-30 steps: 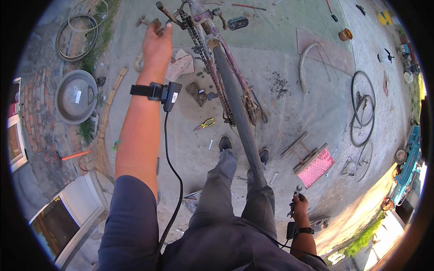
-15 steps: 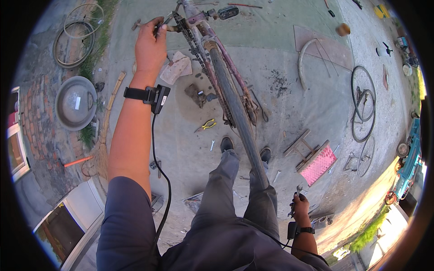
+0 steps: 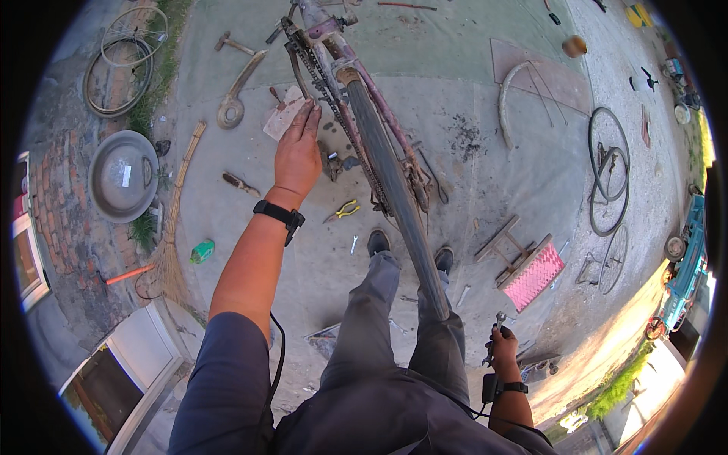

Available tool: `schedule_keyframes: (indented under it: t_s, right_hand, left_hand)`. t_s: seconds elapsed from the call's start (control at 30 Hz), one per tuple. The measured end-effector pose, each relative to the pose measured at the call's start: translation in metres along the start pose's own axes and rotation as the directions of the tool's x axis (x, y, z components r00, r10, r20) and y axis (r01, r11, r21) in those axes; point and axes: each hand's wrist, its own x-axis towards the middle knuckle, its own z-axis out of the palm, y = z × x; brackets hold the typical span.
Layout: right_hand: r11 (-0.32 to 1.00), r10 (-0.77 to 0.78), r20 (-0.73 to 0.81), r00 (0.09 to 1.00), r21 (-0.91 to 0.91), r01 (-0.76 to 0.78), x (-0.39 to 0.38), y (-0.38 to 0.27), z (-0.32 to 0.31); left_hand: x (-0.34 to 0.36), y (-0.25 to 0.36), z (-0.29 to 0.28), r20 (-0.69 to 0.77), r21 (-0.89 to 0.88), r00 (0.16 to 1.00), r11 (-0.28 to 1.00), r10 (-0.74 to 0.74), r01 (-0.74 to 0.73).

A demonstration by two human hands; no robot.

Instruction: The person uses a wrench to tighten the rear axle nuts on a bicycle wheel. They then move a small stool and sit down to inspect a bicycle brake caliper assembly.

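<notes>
A worn bicycle (image 3: 341, 53) with a rusty purple frame stands before me. Its black tyre (image 3: 394, 182) runs down between my legs. The fingers of my left hand (image 3: 298, 155) are pressed together at the end of the crank arm (image 3: 296, 68), beside the chain (image 3: 322, 80); the thumb side is partly hidden. Low on the right, away from the bicycle, my right hand (image 3: 503, 349) is closed around a metal wrench (image 3: 500, 318), whose head sticks up past the fingers. Under my left hand lie a pale stone slab (image 3: 282, 120) and a dark, greasy block (image 3: 331, 161).
Yellow-handled pliers (image 3: 345, 210), a small wrench (image 3: 354, 243), a brush (image 3: 241, 183), a hammer (image 3: 233, 44) and a green bottle (image 3: 202, 251) lie on the ground. A straw broom (image 3: 178, 189) and metal basin (image 3: 125, 205) are left; a pink-seated stool (image 3: 535, 274) and wheel (image 3: 594, 174) are right.
My left hand has swung down toward me and slightly right, and the crank arm has turned with it. The pedal on the far side has moved too. My right hand stays put with the wrench.
</notes>
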Motion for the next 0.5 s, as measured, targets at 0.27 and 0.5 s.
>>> schedule_keyframes:
  t_s: [0.27, 0.5]
  right_hand:
    - [1.000, -0.016, 0.013, 1.000, 0.005, 0.016, 0.000, 0.001, -0.011]
    - [0.999, -0.034, 0.046, 0.998, 0.001, 0.034, -0.001, -0.003, -0.012]
  left_hand:
    - [0.004, -0.002, 0.004, 0.136, 0.042, 0.983, 0.992, -0.126, 0.121]
    - [-0.072, 0.010, -0.007, 0.307, -0.002, 0.904, 0.950, -0.297, 0.312]
